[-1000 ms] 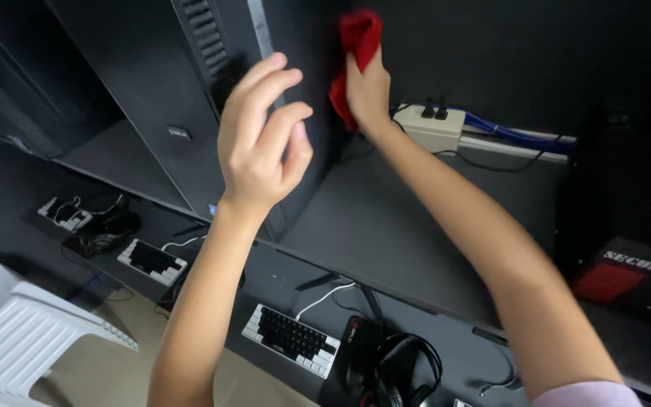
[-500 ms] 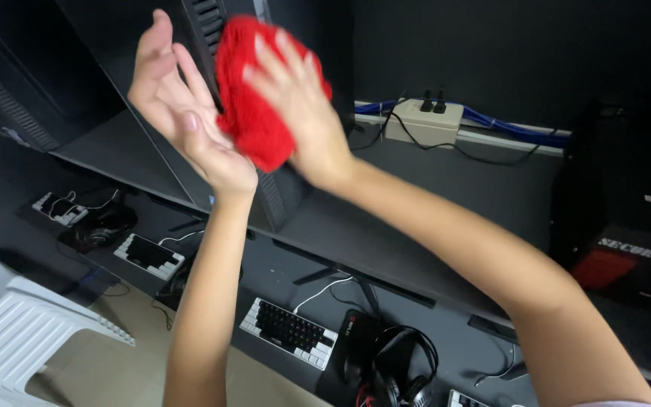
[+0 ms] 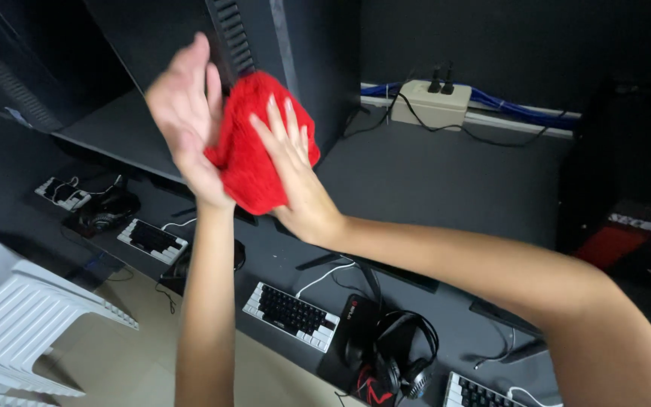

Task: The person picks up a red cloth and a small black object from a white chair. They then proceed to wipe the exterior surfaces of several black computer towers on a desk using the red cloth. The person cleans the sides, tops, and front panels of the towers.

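Both arms rise; the left hand and right hand face each other, fingers spread, seemingly pressing together.

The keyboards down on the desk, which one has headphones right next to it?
The middle keyboard, directly below the hands. Black headphones lie just right of it on a dark mat; another headset lies left of the left keyboard.
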